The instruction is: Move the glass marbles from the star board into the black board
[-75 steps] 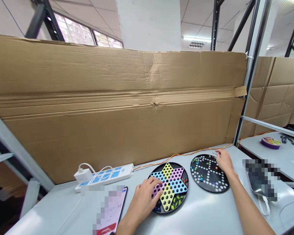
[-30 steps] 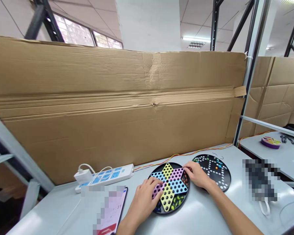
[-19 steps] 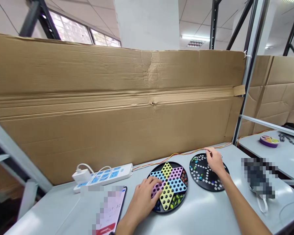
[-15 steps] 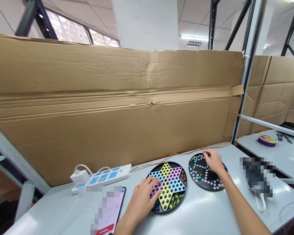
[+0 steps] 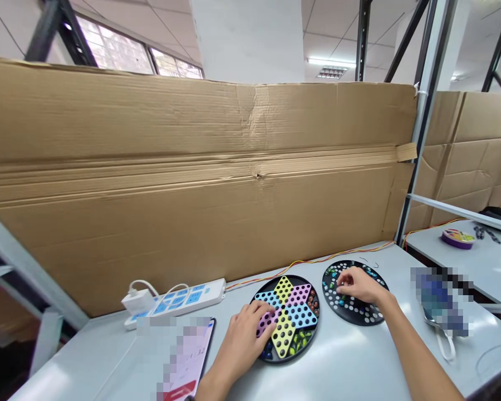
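Observation:
A round black Chinese checkers board with a yellow, pink and blue star lies on the table. My left hand rests over its left side, thumb apart from the fingers, covering part of the star. Marbles sit in the board's outer pockets: green marbles at the front, brown-red ones at the right. To the right lies a round black disc with white dots and several green and blue marbles on it. Above this disc my right hand has its fingertips pinched together; anything between them is hidden.
A power strip with a white plug stands behind a phone at the left. Thin coloured wires run along the foot of the cardboard wall. A blurred-out object lies at the right.
My right hand has moved from the back of the dotted disc toward its middle left, uncovering the back edge and some marbles there. My left hand has stayed on the board.

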Demonstrator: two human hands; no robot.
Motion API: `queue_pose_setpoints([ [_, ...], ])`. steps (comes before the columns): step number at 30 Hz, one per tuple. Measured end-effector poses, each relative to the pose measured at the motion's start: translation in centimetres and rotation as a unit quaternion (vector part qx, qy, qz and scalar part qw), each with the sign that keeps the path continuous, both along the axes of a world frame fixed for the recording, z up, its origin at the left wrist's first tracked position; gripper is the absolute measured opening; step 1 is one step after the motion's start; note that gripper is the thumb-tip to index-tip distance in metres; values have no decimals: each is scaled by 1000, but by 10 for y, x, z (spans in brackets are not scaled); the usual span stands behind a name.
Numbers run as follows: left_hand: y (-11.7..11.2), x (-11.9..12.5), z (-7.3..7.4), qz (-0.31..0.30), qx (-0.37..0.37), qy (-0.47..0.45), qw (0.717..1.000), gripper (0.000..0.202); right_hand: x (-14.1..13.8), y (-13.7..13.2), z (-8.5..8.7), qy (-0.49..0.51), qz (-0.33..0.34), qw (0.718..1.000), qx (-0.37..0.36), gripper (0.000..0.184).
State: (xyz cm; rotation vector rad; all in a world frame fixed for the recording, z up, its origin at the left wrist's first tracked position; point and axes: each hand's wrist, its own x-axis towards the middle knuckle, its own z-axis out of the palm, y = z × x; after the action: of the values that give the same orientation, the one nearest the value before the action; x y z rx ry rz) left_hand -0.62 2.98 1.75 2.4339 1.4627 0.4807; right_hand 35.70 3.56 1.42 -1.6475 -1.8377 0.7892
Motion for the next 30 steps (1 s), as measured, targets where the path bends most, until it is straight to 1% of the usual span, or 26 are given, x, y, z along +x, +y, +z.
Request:
queue_pose_setpoints([
  [1, 0, 0, 0, -1, -1, 1, 1000, 26, 1, 1, -3, 0, 10, 1000, -23, 13],
  [3, -1, 0, 2, 0, -3, 3, 1000, 26, 1, 3, -10, -9, 23, 997, -74, 21],
  [5, -1, 1, 3, 1, -5, 6, 1000, 25, 0, 4, -14, -17, 29, 995, -91, 23],
  [7, -2, 2, 5, 4, -5, 9, 1000, 24, -2, 5, -14, -11, 32, 997, -67, 16],
  [9, -2, 2, 6, 5, -6, 12, 1000, 24, -4, 5, -9, 14, 28, 999, -18, 13],
  [12, -2, 2, 6, 4, -9, 15, 1000, 25, -10, 8, -5, 77, -10, 995, 67, 21],
  [14, -1, 1, 4, 0, -5, 16, 1000, 25, -14, 12, -8, 105, -44, 989, 98, 21],
  [15, -1, 1, 3, -3, 0, 15, 1000, 25, -17, 14, -11, 101, -62, 987, 104, 20],
  [16, 0, 0, 2, -4, 5, 14, 1000, 25, -20, 16, -15, 82, -77, 988, 108, 20],
  [18, 0, 0, 1, -5, 9, 13, 1000, 25, -26, 18, -21, 11, -93, 989, 115, 20],
  [21, 0, 0, 1, 1, 10, 14, 1000, 25, -33, 17, -26, -80, -94, 984, 130, 24],
  [24, -1, 1, 3, 0, 19, 14, 1000, 24, -38, 14, -25, -123, -85, 981, 122, 30],
  [30, 0, 1, 1, -1, 19, 8, 1000, 25, -51, 14, -24, -183, -61, 975, 108, 32],
])
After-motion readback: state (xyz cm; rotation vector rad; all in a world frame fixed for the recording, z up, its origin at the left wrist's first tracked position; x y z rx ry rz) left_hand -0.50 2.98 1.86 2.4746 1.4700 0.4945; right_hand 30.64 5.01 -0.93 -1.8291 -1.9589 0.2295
